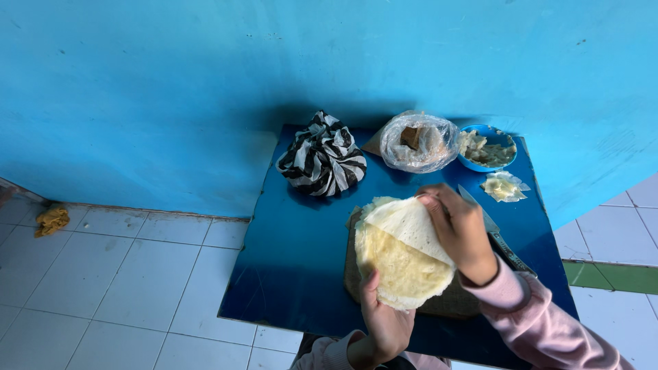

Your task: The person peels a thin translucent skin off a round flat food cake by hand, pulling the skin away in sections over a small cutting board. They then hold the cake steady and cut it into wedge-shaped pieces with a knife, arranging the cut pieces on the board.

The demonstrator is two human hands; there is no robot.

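Along the far edge of the surface (pixel 295 274) sit a tied bag (pixel 322 154) at the left, a clear bag (pixel 418 142) in the middle and a bowl (pixel 488 147) at the right corner. A board (pixel 456 301) lies near the front edge with thin pancakes (pixel 401 260) on it; a knife (pixel 500 240) lies just right of it, and a small wrapper (pixel 504 186) before the bowl.

bare left hand (pixel 385 322) and right hand (pixel 460 231); long pale pink sleeves, ribbed cuffs.

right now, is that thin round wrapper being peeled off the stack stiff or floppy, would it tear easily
Probably floppy: the thin wrapper bends over itself where the right hand lifts its edge. Likely light and fragile, since it looks very thin. It may cling a bit to the stack, which the left hand steadies.
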